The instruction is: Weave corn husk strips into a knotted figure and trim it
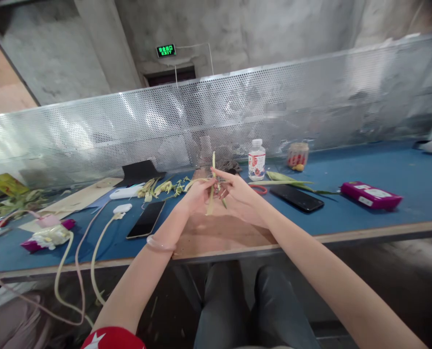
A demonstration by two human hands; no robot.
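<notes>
Over the wooden board (223,237) in the middle of the table, my left hand (199,191) is closed around a pale green leaf strip (213,161). The strip stands nearly upright, and its lower end hangs below the fingers. From the other side, my right hand (235,183) meets it, index finger stretched along the strip and the other fingers curled. A darker green tip (224,204) shows below the right fingers. The fingers overlap, so the exact grip is partly hidden. Just left of my left hand lie wilted plant pieces (165,187).
A white bottle (256,162), a jar (298,155), a black phone (296,198), long green leaves (288,179) and a purple pack (370,195) lie to the right. Leftward are another phone (146,219), cables (99,252) and brown paper (80,196). A perforated metal screen (129,131) stands behind.
</notes>
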